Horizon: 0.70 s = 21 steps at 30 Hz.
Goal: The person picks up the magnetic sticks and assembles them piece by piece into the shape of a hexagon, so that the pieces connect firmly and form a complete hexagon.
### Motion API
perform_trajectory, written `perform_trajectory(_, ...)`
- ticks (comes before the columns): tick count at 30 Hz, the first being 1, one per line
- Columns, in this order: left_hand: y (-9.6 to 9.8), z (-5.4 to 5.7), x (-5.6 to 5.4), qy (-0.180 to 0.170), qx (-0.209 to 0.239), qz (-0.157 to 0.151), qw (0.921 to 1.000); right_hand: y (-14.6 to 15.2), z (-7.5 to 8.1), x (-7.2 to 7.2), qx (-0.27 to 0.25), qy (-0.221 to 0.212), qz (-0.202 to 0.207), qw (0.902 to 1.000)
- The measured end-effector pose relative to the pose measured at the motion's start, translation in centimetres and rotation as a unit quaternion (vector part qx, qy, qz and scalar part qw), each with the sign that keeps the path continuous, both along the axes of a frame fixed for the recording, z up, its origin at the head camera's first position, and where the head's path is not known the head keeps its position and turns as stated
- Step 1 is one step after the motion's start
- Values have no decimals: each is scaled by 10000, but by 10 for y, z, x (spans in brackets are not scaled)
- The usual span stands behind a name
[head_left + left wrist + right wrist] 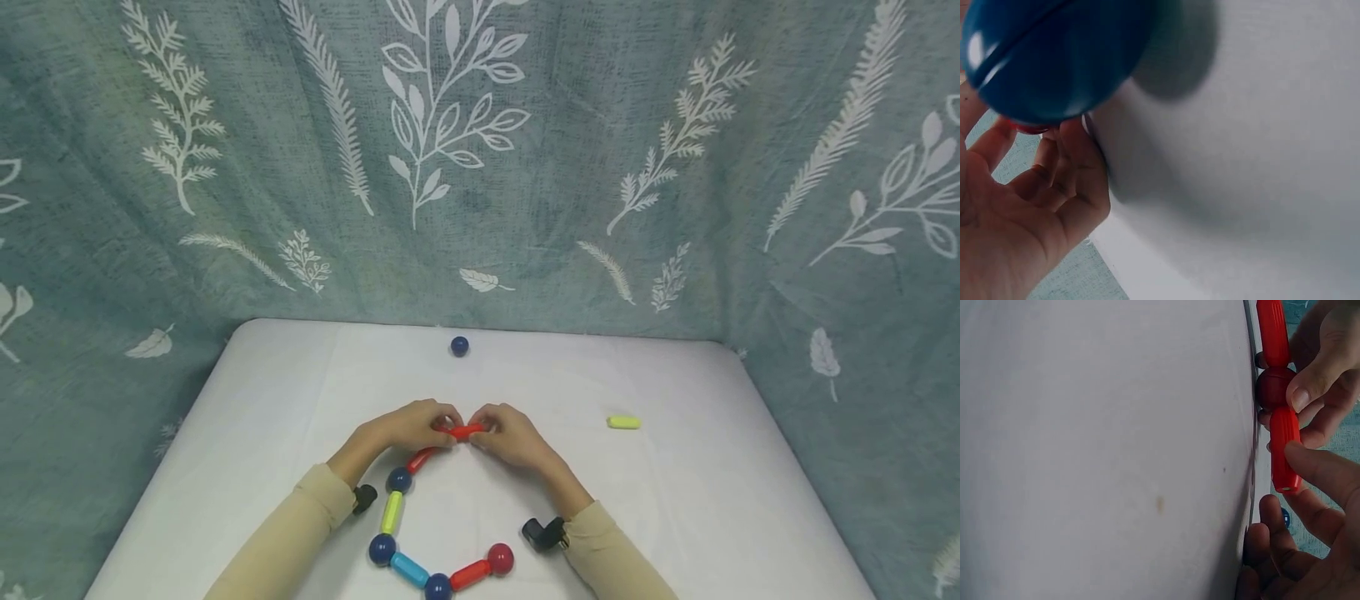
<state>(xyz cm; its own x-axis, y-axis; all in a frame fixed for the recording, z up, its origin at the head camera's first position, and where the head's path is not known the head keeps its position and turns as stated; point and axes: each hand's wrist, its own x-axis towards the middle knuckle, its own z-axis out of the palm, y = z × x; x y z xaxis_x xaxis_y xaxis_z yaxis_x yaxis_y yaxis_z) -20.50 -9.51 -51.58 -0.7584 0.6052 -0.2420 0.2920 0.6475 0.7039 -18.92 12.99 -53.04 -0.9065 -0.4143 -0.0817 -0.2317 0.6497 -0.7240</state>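
My left hand (420,425) grips a dark red ball (1272,389) at the far end of a curved chain of rods and balls. In the right wrist view, a red rod (1285,450) touches this ball, and my right hand (513,435) pinches it between thumb and finger. From the ball's other side, a second red rod (422,460) leads to a dark blue ball (399,479), large in the left wrist view. The chain runs on through a yellow-green rod (392,512), a blue ball (382,549) and a light blue rod (410,570).
Nearest me, the chain has a blue ball (437,587), a red rod (471,575) and a red end ball (501,558). A loose blue ball (460,346) lies far back; a yellow-green rod (624,422) lies right. A patterned curtain (555,167) hangs behind the white table (720,500).
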Motion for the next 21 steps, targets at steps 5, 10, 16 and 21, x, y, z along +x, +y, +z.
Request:
perform_trajectory(5, -2, -2, 0, 72, -23, -3, 10000, 7, -1, -4, -229, -175, 85, 9995)
perform_trajectory(10, -2, -1, 2, 101, -103, 68, 9999, 14, 2, -22, -493, -336, -419, 9973)
perform_trajectory(16, -2, 0, 4, 34, -158, 239, 9996, 3, 6, -64, -699, -136, -1191, 9903)
perform_trajectory(21, -1, -2, 3, 21, -138, 248, 9996, -11, 1, -98, -830, 127, -1453, 9858)
